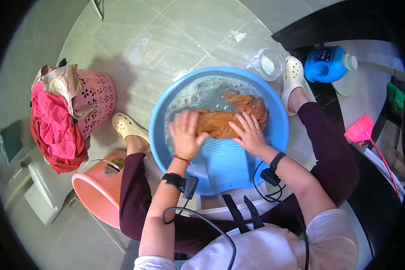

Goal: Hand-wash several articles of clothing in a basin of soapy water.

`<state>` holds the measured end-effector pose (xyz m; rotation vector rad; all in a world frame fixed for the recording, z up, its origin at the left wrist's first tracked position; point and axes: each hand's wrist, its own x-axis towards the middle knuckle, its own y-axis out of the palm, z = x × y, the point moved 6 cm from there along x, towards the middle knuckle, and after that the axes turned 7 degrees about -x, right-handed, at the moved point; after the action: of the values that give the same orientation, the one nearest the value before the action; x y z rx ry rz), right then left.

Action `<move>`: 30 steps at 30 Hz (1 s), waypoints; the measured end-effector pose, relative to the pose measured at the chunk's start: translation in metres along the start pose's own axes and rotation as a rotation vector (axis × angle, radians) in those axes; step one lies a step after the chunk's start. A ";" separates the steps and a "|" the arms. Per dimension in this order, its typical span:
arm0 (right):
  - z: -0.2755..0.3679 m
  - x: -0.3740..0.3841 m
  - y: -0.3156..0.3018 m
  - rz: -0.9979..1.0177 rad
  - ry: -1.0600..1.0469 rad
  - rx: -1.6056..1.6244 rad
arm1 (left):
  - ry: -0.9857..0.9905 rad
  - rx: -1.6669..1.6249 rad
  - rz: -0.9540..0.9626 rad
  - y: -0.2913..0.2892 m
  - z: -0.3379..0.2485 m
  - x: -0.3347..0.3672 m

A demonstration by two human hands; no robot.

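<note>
A wet orange-brown garment (216, 124) lies in soapy water at the top of a ribbed blue washboard (225, 164), inside a round blue basin (156, 130). My left hand (185, 132) is at the cloth's left end, fingers stretched and slightly blurred, thumb apart. Flat on the cloth's right part rests my right hand (249, 134), its fingers spread. Neither hand is closed round the fabric. Part of the garment bunches up toward the basin's far right side, and foam floats around it.
Left of the basin stands a pink basket (96, 96) heaped with red and pink clothes (54, 130), near a tipped peach bucket (99, 193). A clear tub of white powder (267, 65) sits at the far right rim, with a blue jug (326, 64) and pink brush (360, 129) beyond.
</note>
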<state>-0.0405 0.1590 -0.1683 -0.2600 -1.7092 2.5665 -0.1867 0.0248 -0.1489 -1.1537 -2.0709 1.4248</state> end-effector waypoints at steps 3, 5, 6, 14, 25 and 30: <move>-0.018 0.031 0.021 0.093 0.160 -0.059 | 0.054 0.044 0.173 0.029 0.005 0.000; -0.019 0.052 0.029 0.144 0.188 -0.043 | -0.034 0.104 0.212 0.043 0.031 0.011; -0.022 0.058 0.032 0.193 0.220 -0.034 | -0.040 0.093 0.216 0.047 0.037 0.019; -0.050 0.086 0.058 0.376 0.450 0.172 | -0.330 -0.068 0.641 0.082 0.067 0.053; -0.021 0.041 -0.013 -0.382 0.541 0.371 | -0.938 -1.200 0.353 0.060 0.051 -0.021; 0.078 -0.001 0.018 0.066 1.228 1.776 | -1.186 -1.659 0.206 0.009 -0.016 -0.067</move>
<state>-0.0513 0.0807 -0.1554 -1.1871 0.9304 1.9636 -0.1324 -0.0172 -0.1414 -0.8489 -4.3275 -0.1505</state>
